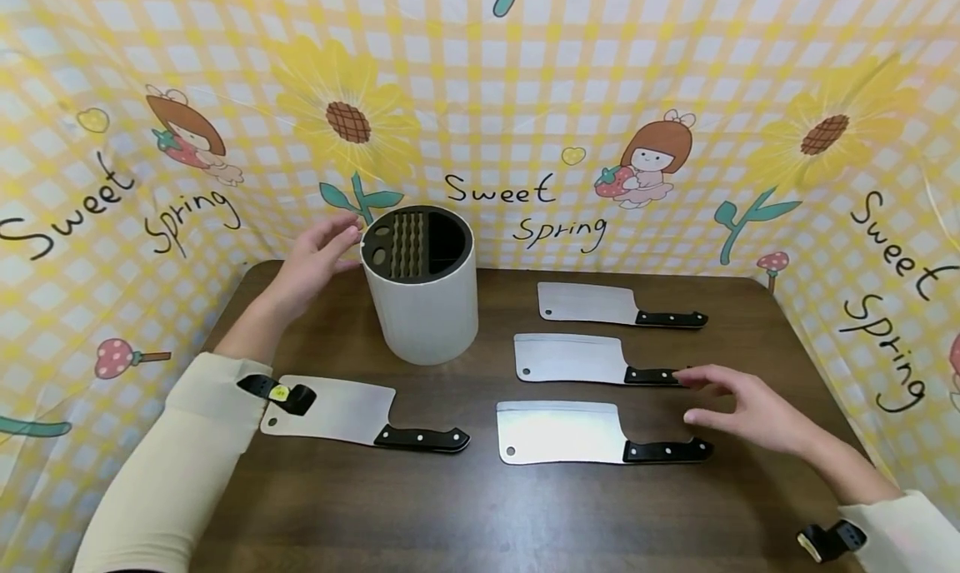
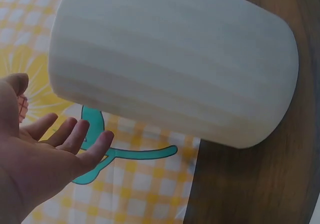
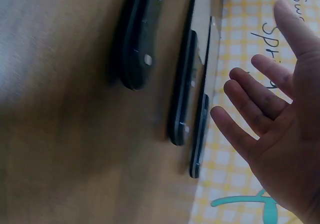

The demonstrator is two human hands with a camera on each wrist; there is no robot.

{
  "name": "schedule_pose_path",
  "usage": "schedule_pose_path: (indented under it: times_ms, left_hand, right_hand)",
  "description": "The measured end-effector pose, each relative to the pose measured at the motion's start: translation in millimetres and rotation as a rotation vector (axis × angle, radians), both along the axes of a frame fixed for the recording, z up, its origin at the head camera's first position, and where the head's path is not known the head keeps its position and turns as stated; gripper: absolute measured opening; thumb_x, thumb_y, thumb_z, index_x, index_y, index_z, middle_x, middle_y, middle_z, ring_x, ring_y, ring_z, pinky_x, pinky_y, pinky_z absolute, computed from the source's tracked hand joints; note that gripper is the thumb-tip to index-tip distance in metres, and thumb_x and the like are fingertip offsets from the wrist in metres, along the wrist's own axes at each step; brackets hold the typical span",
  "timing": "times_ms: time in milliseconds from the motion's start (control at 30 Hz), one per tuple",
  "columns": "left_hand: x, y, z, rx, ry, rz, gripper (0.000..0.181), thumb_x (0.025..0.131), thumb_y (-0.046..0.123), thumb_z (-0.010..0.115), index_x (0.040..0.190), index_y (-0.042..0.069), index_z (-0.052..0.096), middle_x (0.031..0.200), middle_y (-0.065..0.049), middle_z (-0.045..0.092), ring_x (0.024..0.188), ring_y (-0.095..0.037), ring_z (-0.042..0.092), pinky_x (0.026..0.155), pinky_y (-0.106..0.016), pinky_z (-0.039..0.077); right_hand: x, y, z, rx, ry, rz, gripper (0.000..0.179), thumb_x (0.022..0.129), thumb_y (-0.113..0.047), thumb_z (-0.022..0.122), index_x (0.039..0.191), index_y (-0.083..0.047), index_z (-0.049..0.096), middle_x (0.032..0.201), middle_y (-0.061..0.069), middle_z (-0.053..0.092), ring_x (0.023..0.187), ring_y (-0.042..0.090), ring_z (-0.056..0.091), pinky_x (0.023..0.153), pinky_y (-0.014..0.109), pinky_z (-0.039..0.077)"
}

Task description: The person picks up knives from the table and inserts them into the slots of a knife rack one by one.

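Left hand (image 1: 318, 256), relaxed and gripping nothing, is hovering beside the white cylindrical knife block (image 1: 431, 323), perhaps for steadying; right hand (image 1: 742, 411), fingers spread, empty, is hovering by a black-handled rectangular metal cleaver (image 1: 570, 358). Three matching cleavers (image 1: 557, 431) are lying on the brown table (image 1: 420, 506), handles pointing right, seemingly for easy reach.

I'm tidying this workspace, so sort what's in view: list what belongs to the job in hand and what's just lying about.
Apparently in the job:
white knife holder, beside the left hand
middle cleaver, near the right hand
back right cleaver
front right cleaver
left cleaver

Apparently just surroundings:
wooden table
patterned cloth
black wrist devices
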State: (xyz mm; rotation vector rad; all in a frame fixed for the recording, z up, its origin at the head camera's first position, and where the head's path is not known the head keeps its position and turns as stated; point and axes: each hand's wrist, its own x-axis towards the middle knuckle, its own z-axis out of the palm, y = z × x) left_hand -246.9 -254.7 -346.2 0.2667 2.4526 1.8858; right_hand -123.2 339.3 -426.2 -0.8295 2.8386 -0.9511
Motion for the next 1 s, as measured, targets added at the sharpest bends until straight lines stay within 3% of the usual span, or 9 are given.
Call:
schedule_pose_path:
  times_ms: [133,300,567,800,1000]
  left_hand:
    - [-0.1,3.6,-4.1,0.009,-0.039,-0.002,0.063,0.109,0.036,0.048,0.158,0.001,0.029,0.163,-0.020,0.027,0.148,-0.030,0.030,0.114,-0.051,0.040]
    - [0.6,7.4,-8.5,-0.001,-0.057,-0.005,0.062,0.109,0.033,0.049,0.159,0.003,0.028,0.162,-0.017,0.030,0.146,-0.029,0.032,0.116,-0.053,0.037]
    - [-2.0,9.6,-14.3,-0.022,-0.053,-0.001,0.058,0.108,0.032,0.052,0.158,0.010,0.035,0.161,-0.011,0.035,0.136,-0.019,0.042,0.110,-0.042,0.041]
    - [-2.1,9.9,-13.7,-0.018,-0.054,-0.001,0.059,0.108,0.032,0.053,0.159,0.010,0.035,0.163,-0.010,0.033,0.139,-0.022,0.041,0.112,-0.044,0.040]
    - [-2.8,9.7,-12.5,-0.023,-0.053,0.001,0.059,0.107,0.033,0.053,0.159,0.011,0.035,0.162,-0.011,0.034,0.135,-0.018,0.043,0.103,-0.027,0.045]
  right_hand:
    - [3.8,-2.7,-11.3,0.019,-0.056,0.021,0.051,0.085,-0.024,0.085,0.130,-0.010,0.066,0.124,0.004,0.070,0.109,0.014,0.063,0.091,0.032,0.055]
    - [6.7,-5.9,-27.7,0.030,-0.056,0.065,0.052,0.082,-0.031,0.087,0.126,-0.011,0.068,0.122,0.001,0.070,0.109,0.011,0.063,0.090,0.029,0.054]
    - [9.2,-6.9,-45.6,0.031,-0.051,0.127,0.052,0.082,-0.035,0.087,0.124,-0.012,0.068,0.115,-0.003,0.066,0.096,0.010,0.058,0.080,0.027,0.052]
    - [11.9,-8.2,-50.2,0.054,-0.015,0.146,0.051,0.079,-0.037,0.089,0.121,-0.014,0.069,0.105,-0.010,0.064,0.094,0.007,0.054,0.078,0.027,0.049]
    - [11.2,-8.8,-53.2,0.085,0.068,0.177,0.042,0.074,-0.030,0.093,0.107,-0.021,0.069,0.099,-0.015,0.062,0.091,0.005,0.052,0.076,0.027,0.046]
